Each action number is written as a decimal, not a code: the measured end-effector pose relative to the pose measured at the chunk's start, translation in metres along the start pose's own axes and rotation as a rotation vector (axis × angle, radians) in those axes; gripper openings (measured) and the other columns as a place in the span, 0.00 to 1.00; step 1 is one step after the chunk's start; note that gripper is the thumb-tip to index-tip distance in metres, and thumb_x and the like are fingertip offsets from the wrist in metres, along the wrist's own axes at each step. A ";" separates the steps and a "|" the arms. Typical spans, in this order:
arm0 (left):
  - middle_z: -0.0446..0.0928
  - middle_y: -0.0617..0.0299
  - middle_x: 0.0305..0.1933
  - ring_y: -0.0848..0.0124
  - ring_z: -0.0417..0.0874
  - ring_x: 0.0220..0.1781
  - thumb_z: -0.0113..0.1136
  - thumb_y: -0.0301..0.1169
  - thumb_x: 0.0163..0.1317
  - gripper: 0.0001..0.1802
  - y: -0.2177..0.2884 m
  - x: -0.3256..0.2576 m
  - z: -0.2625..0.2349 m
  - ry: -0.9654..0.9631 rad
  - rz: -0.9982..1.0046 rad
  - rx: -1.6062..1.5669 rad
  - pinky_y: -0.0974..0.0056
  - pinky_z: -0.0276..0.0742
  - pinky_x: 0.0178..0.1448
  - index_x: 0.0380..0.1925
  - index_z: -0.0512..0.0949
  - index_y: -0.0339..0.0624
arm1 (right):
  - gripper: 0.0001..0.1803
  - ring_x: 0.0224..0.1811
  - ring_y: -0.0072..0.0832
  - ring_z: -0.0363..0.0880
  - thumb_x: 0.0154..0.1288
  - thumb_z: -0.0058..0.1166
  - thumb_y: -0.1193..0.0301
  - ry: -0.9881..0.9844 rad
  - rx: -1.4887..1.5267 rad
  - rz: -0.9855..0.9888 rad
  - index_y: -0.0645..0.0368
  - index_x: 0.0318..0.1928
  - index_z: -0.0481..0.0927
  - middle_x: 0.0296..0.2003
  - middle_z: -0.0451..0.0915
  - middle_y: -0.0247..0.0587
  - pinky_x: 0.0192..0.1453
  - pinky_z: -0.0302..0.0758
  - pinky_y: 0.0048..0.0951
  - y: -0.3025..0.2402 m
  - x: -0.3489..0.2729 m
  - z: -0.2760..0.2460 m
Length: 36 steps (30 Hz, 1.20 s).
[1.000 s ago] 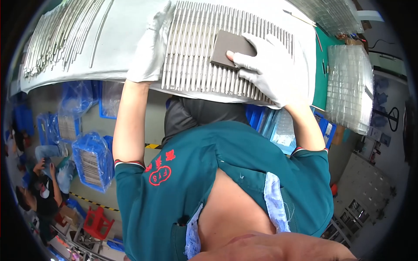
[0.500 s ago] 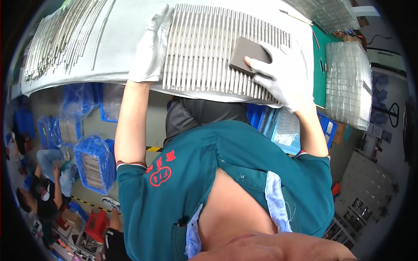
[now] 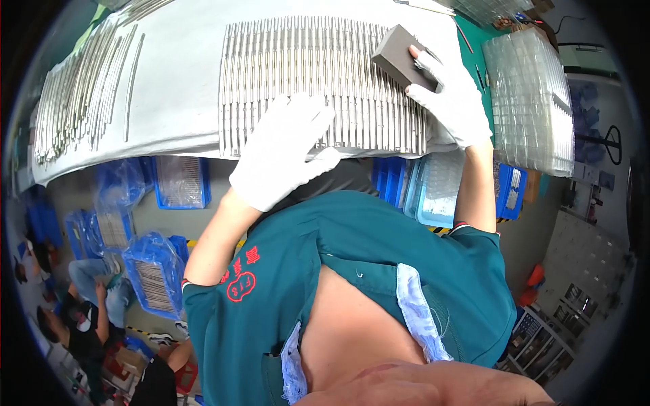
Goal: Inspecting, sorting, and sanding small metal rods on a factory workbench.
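A wide row of slim silver metal rods [image 3: 305, 64] lies side by side on the white-covered table. My left hand [image 3: 284, 149], in a white glove, rests flat over the near part of the row with its fingers stretched and thumb apart. In my gloved right hand [image 3: 457, 101] is a dark grey rectangular block [image 3: 404, 59], gripped between thumb and fingers and tilted at the row's right end. Bare fingertips show through the right glove. Whether the block touches the rods cannot be made out.
A loose heap of rods [image 3: 84, 95] lies at the table's left, with a single rod [image 3: 133, 88] beside it. Stacked clear plastic trays [image 3: 531, 101] stand on the right, by a green mat [image 3: 493, 128]. Blue crates [image 3: 152, 274] sit on the floor; other people sit at lower left.
My left hand has left the row's left edge and come nearer, onto the rods. My right hand has lifted and tilted the block at the row's right end. The view has shifted slightly.
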<state>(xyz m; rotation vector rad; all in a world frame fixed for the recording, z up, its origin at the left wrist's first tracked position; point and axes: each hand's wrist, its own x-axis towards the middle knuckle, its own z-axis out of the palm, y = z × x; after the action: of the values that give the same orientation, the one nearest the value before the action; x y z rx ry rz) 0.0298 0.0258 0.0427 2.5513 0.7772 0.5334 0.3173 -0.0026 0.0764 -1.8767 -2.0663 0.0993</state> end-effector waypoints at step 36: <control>0.76 0.53 0.48 0.55 0.78 0.48 0.59 0.28 0.49 0.22 -0.014 -0.005 0.022 0.164 0.229 -0.011 0.54 0.72 0.55 0.48 0.75 0.42 | 0.24 0.54 0.41 0.71 0.55 0.56 0.58 -0.180 -0.081 -0.304 0.38 0.54 0.77 0.56 0.69 0.50 0.57 0.67 0.37 -0.025 0.029 0.010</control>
<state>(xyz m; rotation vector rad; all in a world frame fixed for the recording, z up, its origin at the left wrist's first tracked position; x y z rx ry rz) 0.0299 0.0271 0.0160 2.6265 0.5350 0.8259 0.2886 0.0241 0.0803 -1.6251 -2.4872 0.1138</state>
